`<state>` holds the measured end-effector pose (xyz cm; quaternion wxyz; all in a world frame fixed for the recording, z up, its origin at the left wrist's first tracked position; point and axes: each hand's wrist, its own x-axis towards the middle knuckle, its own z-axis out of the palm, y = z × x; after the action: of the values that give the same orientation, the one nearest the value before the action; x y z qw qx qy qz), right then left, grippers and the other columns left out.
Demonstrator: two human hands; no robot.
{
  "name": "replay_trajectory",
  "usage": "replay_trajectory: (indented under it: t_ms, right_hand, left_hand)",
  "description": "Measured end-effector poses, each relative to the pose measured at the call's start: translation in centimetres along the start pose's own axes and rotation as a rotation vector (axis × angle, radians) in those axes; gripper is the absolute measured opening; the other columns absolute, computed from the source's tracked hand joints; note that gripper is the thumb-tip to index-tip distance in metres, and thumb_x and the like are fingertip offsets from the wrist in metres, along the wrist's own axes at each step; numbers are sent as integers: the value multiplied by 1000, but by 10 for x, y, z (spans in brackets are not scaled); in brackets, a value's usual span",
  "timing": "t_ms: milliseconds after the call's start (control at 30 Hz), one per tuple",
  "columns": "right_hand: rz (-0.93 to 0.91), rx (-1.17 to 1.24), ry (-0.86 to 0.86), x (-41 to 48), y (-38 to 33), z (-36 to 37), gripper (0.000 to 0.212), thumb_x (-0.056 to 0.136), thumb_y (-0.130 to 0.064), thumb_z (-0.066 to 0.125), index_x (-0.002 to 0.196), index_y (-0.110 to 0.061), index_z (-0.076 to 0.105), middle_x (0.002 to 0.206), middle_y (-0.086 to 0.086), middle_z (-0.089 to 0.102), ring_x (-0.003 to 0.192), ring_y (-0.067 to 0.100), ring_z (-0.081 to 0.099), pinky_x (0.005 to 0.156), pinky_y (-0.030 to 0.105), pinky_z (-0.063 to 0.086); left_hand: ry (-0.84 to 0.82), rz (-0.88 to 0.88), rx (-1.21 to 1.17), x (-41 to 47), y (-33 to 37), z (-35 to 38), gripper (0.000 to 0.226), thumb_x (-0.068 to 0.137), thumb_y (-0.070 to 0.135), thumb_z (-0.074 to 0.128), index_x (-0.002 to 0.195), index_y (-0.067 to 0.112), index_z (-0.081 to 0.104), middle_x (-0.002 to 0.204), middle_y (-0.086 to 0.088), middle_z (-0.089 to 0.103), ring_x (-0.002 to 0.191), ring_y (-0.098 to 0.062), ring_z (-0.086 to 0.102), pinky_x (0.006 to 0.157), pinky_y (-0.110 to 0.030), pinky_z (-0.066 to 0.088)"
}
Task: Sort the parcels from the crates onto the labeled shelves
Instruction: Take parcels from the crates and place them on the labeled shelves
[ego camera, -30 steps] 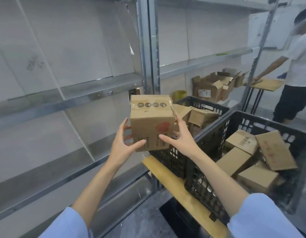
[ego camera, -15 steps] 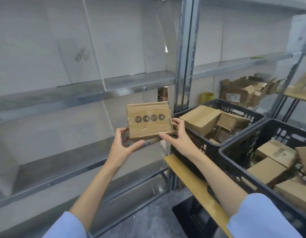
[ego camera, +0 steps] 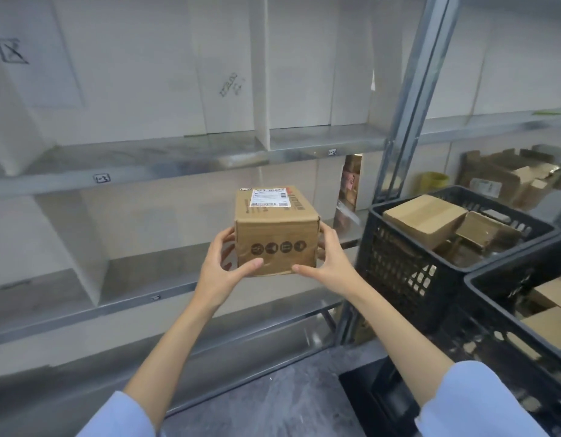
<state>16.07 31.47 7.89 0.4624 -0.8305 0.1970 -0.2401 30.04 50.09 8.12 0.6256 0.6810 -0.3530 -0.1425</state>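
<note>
A small brown cardboard parcel (ego camera: 274, 230) hangs in front of the metal shelves, held from both sides. Its top carries a white shipping label, and its near face shows a row of dark round symbols. My left hand (ego camera: 224, 272) grips the left side with the thumb under the front edge. My right hand (ego camera: 331, 266) grips the right side the same way. The parcel sits level with the middle shelf (ego camera: 140, 280), which has white dividers. The upper shelf edge (ego camera: 165, 171) bears a small tag reading 1-3 (ego camera: 101, 178).
Two black plastic crates stand at the right: the farther crate (ego camera: 399, 263) holds several cardboard parcels, and the nearer crate (ego camera: 509, 310) is cut off by the frame. A steel upright post (ego camera: 408, 121) separates the shelf bays. Open cartons (ego camera: 509, 178) lie behind.
The parcel has been tipped so its labelled top now faces up. The view has swung left toward the shelves, and the crates have slid toward the right edge.
</note>
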Motion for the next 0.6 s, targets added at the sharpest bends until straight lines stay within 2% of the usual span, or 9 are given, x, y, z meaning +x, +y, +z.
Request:
replay_trajectory:
  t_ms: [100,167,267,333,400,467,500,567,600]
  right_hand:
    - [-3,-23,-14,2,-8,19,97,76,-23,85,146,-33,19,152,-9,31,130,2,33,107,26,31]
    - [-13,-36,-27,4,-14,30,94,76,-21,85,143,-35,20,152,-10,33,127,0,34,106,25,30]
    - [-30,-38,-57,9,-23,46,89,76,-18,84,135,-39,20,149,-12,34,126,-2,34,104,23,31]
    - [-37,-15,-80,10,-29,55,88,76,-17,84,133,-40,20,144,-15,35,127,0,35,108,26,33]
    - [-57,37,-108,11,-36,65,90,75,-15,85,134,-38,21,143,-16,35,130,3,38,110,27,35]
    - [-82,81,-132,12,-44,74,102,73,-16,87,145,-33,17,145,-19,32,132,1,40,109,21,38]
    - [-92,92,-148,12,-47,78,110,72,-18,87,151,-33,11,143,-23,31,129,-6,40,105,14,39]
    - [-122,86,-180,15,-52,88,120,71,-21,88,155,-33,4,138,-27,28,120,-23,37,94,2,37]
    - [-135,73,-190,17,-55,92,121,70,-25,89,156,-35,4,138,-26,27,117,-27,34,92,0,36]
  left_hand:
    - [35,-4,23,-7,-7,-24,79,67,38,82,136,29,44,131,16,54,123,3,49,107,-37,43]
    - [65,-4,34,-11,-12,-39,77,68,38,83,134,28,45,132,14,54,120,7,49,102,-33,45]
    - [87,-15,18,-15,-18,-59,79,65,43,82,132,26,44,136,10,52,120,5,49,94,-23,46]
    - [86,-28,15,-19,-20,-70,79,64,45,82,130,28,42,133,14,51,119,1,50,92,-21,45]
    - [92,-20,8,-24,-21,-80,83,64,42,85,133,31,40,132,21,48,117,6,50,94,-19,46]
    - [104,-5,-2,-28,-21,-89,94,66,38,87,143,31,34,137,21,44,116,11,49,92,-12,44]
    - [107,-7,-4,-29,-21,-93,99,67,36,86,148,31,29,139,20,42,118,8,49,92,-13,43]
    - [116,4,-9,-32,-19,-100,100,68,36,82,151,31,27,142,18,42,125,-2,48,99,-21,43]
    - [128,13,-8,-33,-18,-102,98,67,36,81,150,31,30,142,17,43,128,-5,47,104,-27,42]
